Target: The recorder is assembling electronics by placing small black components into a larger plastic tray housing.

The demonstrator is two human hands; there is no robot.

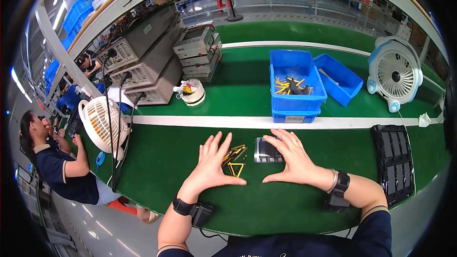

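Note:
My left hand [209,163] is spread over the green mat, its thumb stretched out to the right and nothing held. Beside its fingers lies a small heap of thin yellow-and-black strips [235,167]. My right hand [294,158] is spread too, fingers pointing away from me and thumb to the left, with nothing in it. Its fingertips partly cover a flat rectangular piece [267,150] with a dark face and silvery edges. I cannot tell whether the fingers touch it. A gap separates the two hands.
A blue bin [297,96] of yellow and black pieces is stacked on another; a second blue bin [343,84] leans beside it. A black tray [394,164] lies right, below a fan [396,75]. Left are a white fan [105,123], stacked instruments [143,74] and a seated person [59,166].

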